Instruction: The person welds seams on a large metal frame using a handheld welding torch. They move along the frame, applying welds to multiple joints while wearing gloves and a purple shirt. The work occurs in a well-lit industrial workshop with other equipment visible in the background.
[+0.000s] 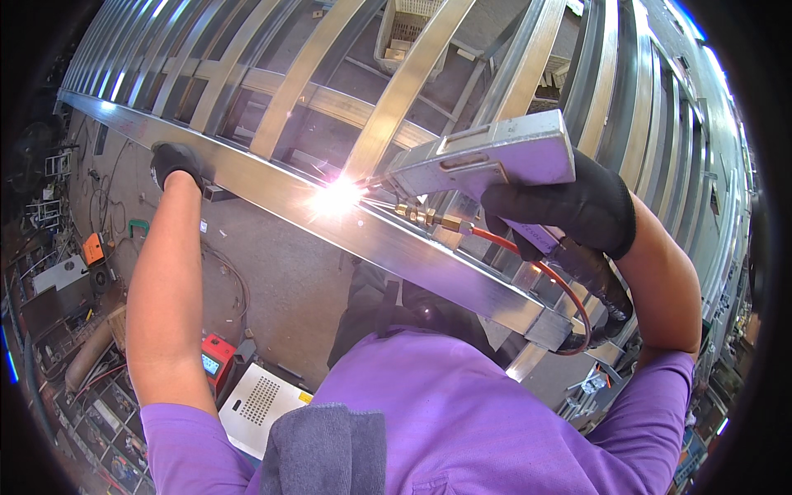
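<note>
My right hand (572, 201), in a black glove, grips a grey handheld laser welding gun (495, 154). At the gun's tip a bright welding flare (337, 197) with sparks hides the joint beneath it. That flare sits where a metal slat (396, 93) meets a long rectangular metal tube (396, 241). Under the gun, a brass wire-feed fitting (427, 215) joins an orange hose (560, 281) that curves down past my wrist. Farther left, my gloved left hand (177, 162) rests over the tube's near edge; its fingertips are hidden.
Many parallel slats form a frame beyond the tube. Below it, a plastic crate (387, 37) holds small blocks. A red machine (216, 359) with a screen and a perforated white housing (260, 399) stand near my left side. Cables (232, 272) and a green clamp (138, 228) lie on the floor.
</note>
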